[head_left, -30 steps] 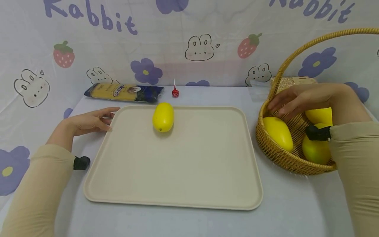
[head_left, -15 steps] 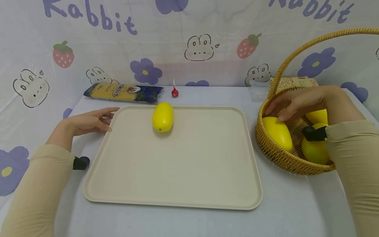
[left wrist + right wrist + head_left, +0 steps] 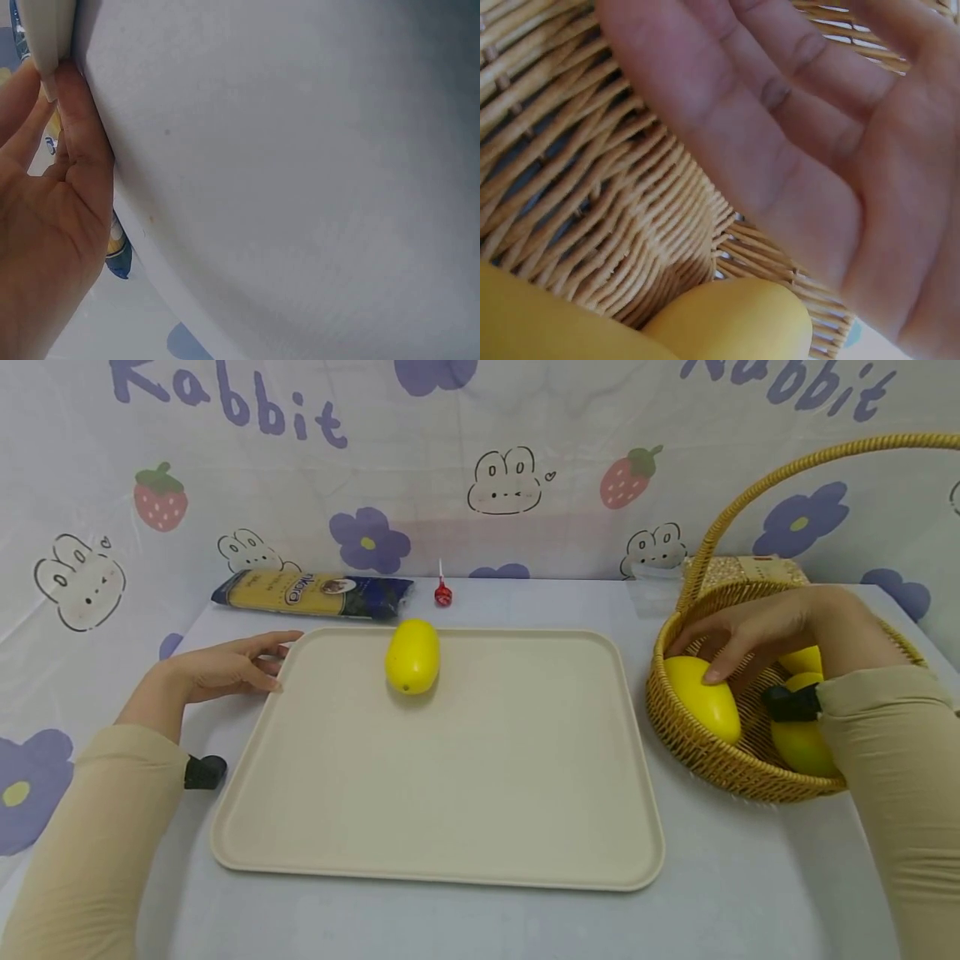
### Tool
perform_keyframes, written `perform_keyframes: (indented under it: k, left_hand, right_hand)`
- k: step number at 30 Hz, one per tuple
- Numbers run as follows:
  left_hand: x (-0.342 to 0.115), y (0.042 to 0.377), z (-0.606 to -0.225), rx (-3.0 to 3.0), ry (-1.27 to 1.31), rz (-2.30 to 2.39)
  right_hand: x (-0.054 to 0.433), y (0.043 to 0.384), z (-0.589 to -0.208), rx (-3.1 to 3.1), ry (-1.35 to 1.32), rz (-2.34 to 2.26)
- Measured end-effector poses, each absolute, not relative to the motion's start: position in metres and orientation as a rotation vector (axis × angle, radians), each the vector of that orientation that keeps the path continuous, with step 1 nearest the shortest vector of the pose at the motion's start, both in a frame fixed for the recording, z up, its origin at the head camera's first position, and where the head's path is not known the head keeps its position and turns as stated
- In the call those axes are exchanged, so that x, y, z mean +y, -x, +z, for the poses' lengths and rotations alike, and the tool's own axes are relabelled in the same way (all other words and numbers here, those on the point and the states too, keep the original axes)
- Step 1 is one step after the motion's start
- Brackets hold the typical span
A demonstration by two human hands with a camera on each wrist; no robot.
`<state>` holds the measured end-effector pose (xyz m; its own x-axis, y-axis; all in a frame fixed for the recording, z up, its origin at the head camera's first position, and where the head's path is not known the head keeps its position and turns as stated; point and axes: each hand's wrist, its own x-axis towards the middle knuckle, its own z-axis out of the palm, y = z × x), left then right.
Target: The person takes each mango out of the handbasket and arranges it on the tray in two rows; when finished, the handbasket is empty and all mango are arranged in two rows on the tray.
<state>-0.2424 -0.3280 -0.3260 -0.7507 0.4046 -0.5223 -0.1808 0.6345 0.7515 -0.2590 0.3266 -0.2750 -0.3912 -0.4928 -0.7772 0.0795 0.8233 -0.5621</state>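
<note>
A wicker basket at the right holds three yellow mango-like fruits. My right hand reaches down into it with fingers extended, and the fingertips touch the leftmost fruit. In the right wrist view the open palm hovers over the woven wall and a yellow fruit. Another yellow fruit lies on the beige tray near its far edge. My left hand rests flat on the table, its straight fingers against the tray's far left corner.
A pasta packet and a red lollipop lie behind the tray. A box and a clear plastic piece sit behind the basket. The basket handle arches over my right hand.
My right hand has sunk lower into the basket, bringing its fingertips down onto the leftmost fruit. The left hand and the fruit on the tray have stayed still.
</note>
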Motion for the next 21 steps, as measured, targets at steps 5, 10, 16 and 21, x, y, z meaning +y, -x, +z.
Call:
perform_keyframes:
  k: [5,10,16,21]
  left_hand:
    - [-0.328,0.242,-0.326,2.168,-0.165,1.097]
    - [-0.327,0.242,-0.326,2.173,-0.152,1.095]
    - [-0.326,0.242,-0.326,2.176,-0.134,1.1]
    - [-0.326,0.242,-0.326,2.178,-0.14,1.094]
  right_hand:
    - [0.319,0.257,-0.276,1.904,0.274,-0.607]
    - [0.314,0.255,-0.277,1.92,0.261,-0.6]
    - [0.315,0.256,-0.277,1.892,0.245,-0.612]
    - [0.317,0.257,-0.277,1.858,0.269,-0.607]
